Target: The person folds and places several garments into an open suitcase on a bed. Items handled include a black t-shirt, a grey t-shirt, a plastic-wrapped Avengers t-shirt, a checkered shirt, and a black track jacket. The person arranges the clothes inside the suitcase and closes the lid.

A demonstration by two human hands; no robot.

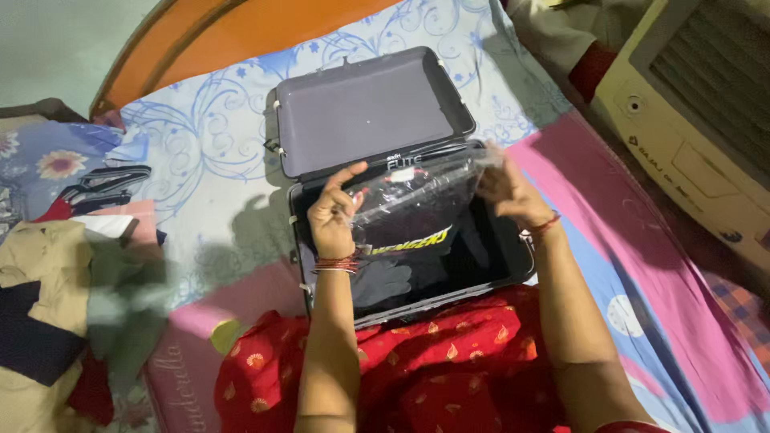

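Holding a clear plastic packet [417, 204] between them, the left hand [333, 212] and right hand [509, 192] each pinch one end, fingers closed on the film. The packet hangs just above the open grey suitcase [513, 269], which lies on the bed [208, 152] with its lid [365, 108] thrown back away from the person. Its long axis runs side to side, from one hand to the other, roughly in line with the suitcase's wider side. Neither hand is nearer; the packet spans both. Inside the film sits a folded dark garment with a slanted yellow printed strip [413, 240] near its lower edge. A small white logo sits on the suitcase's rim by the hinge. To the left on the bed lies a heap of folded clothes [56, 313].
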